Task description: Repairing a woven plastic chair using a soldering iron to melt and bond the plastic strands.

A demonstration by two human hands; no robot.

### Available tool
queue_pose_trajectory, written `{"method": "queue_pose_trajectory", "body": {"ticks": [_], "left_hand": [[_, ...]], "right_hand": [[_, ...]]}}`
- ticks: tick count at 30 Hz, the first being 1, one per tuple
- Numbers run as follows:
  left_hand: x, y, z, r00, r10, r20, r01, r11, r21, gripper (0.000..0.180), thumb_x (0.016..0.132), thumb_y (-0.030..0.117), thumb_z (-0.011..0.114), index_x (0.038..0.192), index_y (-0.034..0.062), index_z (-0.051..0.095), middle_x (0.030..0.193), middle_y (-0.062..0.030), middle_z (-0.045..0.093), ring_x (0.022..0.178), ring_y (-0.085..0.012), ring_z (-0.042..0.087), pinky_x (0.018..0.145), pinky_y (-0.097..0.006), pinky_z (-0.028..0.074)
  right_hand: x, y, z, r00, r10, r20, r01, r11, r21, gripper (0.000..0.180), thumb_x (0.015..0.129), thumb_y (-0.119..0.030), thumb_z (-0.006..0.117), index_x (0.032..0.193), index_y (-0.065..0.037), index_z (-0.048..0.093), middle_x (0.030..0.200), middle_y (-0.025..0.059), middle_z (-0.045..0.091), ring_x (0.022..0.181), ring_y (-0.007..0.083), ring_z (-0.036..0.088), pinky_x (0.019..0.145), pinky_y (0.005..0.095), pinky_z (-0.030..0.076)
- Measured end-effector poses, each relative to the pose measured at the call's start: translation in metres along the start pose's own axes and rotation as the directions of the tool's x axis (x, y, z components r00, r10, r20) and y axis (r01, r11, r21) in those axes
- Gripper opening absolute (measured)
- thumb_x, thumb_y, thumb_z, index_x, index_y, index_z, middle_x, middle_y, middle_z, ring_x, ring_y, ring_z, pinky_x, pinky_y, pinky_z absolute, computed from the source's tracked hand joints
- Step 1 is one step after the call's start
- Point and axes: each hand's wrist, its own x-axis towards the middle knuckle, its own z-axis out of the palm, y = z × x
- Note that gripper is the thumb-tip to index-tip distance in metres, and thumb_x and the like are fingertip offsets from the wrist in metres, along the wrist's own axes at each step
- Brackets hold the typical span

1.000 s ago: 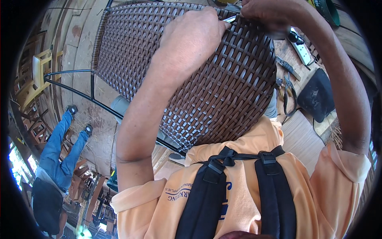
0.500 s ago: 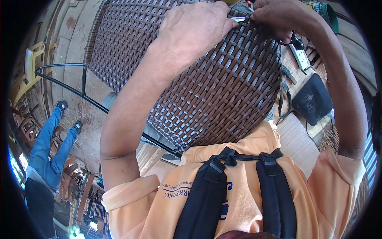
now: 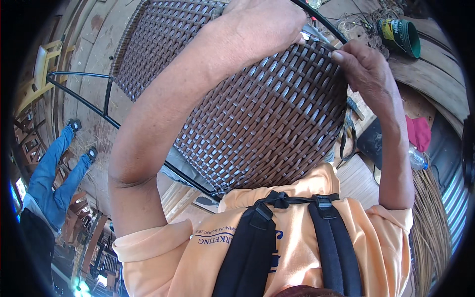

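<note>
Both hands (image 3: 267, 27) (image 3: 363, 69) on brown woven panel (image 3: 257, 119), small tool (image 3: 316, 34) half hidden

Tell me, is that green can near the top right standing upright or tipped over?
Tipped over. The green can lies on its side on the wooden boards, its round end facing the camera.

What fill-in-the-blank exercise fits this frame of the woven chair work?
1. Both hands work at the top edge of a woven chair panel coloured ____.
2. The left hand rests on the panel, and a thin ____ tool pokes out from under it.
3. The right hand pinches the weave beside the black ____ frame.
4. A person standing at the far left wears blue ____.

Missing words: brown; metal; tube; jeans
</note>
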Motion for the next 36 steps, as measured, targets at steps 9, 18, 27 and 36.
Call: {"method": "queue_pose_trajectory", "body": {"ticks": [9,18,27,36], "left_hand": [[-0.014,0.003,0.004,1.000,-0.007,-0.012,0.007,1.000,0.011,0.020,0.089,0.022,0.055,0.091,0.0061,0.068,0.089,-0.0141,0.070,0.083,-0.0302,0.069,0.070,-0.041,0.054],[-0.009,0.006,0.009,0.989,-0.140,0.051,0.142,0.989,-0.040,0.023,0.090,0.029,0.059,0.101,0.0106,0.066,0.089,-0.0132,0.069,0.084,-0.0324,0.068,0.076,-0.046,0.054],[-0.005,-0.002,0.007,0.989,-0.129,0.069,0.139,0.976,-0.168,0.023,0.088,0.031,0.061,0.097,0.0115,0.067,0.083,-0.0128,0.068,0.086,-0.0320,0.067,0.077,-0.046,0.053],[0.000,-0.001,0.004,0.984,-0.126,0.122,0.140,0.983,-0.119,0.025,0.088,0.034,0.061,0.093,0.0119,0.070,0.084,-0.0128,0.070,0.087,-0.0323,0.067,0.077,-0.043,0.054]], "right_hand": [[-0.003,-0.052,-0.023,0.996,-0.040,-0.078,0.072,0.879,0.471,0.033,0.095,-0.016,0.046,0.122,0.002,0.055,0.073,-0.0024,0.044,0.064,0.0077,0.043,0.059,0.0208,0.036],[0.026,-0.026,0.004,0.982,-0.089,-0.168,0.187,0.618,0.764,0.026,0.101,-0.024,0.053,0.104,0.000,0.062,0.071,0.0030,0.058,0.073,0.0136,0.061,0.071,0.0262,0.050],[0.026,-0.031,-0.013,0.896,-0.364,-0.254,0.442,0.682,0.583,0.028,0.100,-0.026,0.053,0.108,0.000,0.059,0.081,0.0033,0.057,0.077,0.0130,0.057,0.074,0.0269,0.048],[0.061,-0.053,-0.010,0.950,-0.249,-0.188,0.308,0.660,0.685,0.029,0.102,-0.027,0.045,0.088,-0.003,0.054,0.069,0.0022,0.046,0.061,0.0117,0.048,0.059,0.0271,0.040]]}}
